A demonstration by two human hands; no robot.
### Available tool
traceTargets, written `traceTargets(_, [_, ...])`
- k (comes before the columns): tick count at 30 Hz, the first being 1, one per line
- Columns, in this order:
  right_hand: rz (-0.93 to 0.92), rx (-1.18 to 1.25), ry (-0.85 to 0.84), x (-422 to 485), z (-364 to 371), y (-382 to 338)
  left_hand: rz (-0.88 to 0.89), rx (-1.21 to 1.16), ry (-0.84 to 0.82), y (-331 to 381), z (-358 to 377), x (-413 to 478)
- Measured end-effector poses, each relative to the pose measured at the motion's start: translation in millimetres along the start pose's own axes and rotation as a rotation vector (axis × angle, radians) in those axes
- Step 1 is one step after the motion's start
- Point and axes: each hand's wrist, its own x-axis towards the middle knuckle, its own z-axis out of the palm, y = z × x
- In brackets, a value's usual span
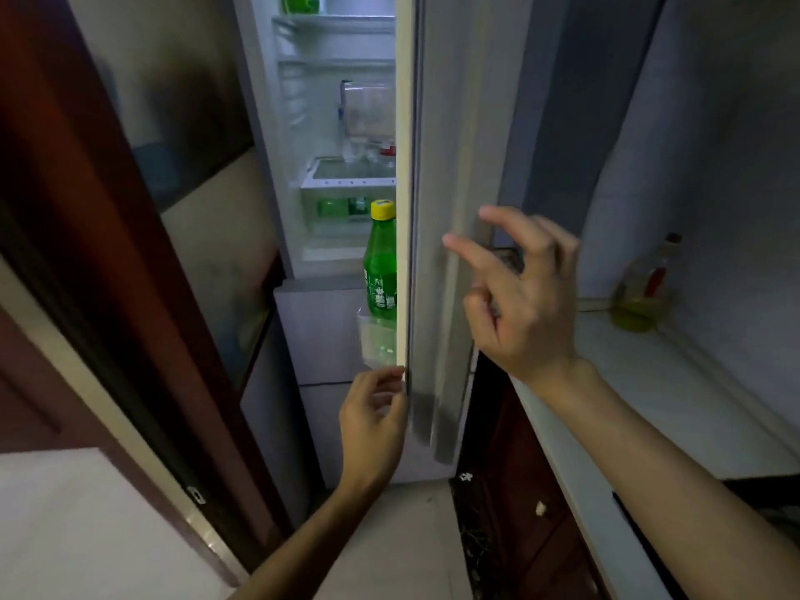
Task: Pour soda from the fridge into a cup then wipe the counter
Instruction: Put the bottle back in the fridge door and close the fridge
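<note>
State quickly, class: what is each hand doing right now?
Left hand: grips the lower edge of the fridge door.
Right hand: open, fingers loosely bent, holding nothing.

Green soda bottle point(381, 262) half hidden behind fridge door point(407, 166), right hand point(528, 292) blurred, left hand point(374, 420) fingertips behind door
</note>
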Motion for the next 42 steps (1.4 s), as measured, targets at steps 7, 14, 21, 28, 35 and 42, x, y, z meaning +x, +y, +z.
traceTargets(7, [-0.053,0.142,-0.032,28.1,60.3,-42.1,-0.101,0.0,0.123,-10.4,-38.1,27.0])
traceTargets(14, [-0.127,0.147,-0.141,47.9,108.7,-71.4,-0.162,-0.016,0.177,-26.4,-66.8,64.3])
traceTargets(21, [-0.193,0.048,-0.331,70.8,163.9,-97.6,-0.272,-0.118,0.134,-48.2,-93.9,104.3])
traceTargets(28, [-0.307,-0.194,-0.492,97.2,231.8,-110.9,-0.282,-0.045,0.053,-81.9,-123.4,157.9])
traceTargets(35, [-0.308,-0.285,-0.581,118.8,297.5,-119.2,-0.318,-0.141,0.106,-90.4,-129.1,210.8])
traceTargets(42, [-0.435,-0.364,-0.685,136.3,355.8,-98.5,-0.371,-0.162,0.209,-98.7,-107.6,265.0])
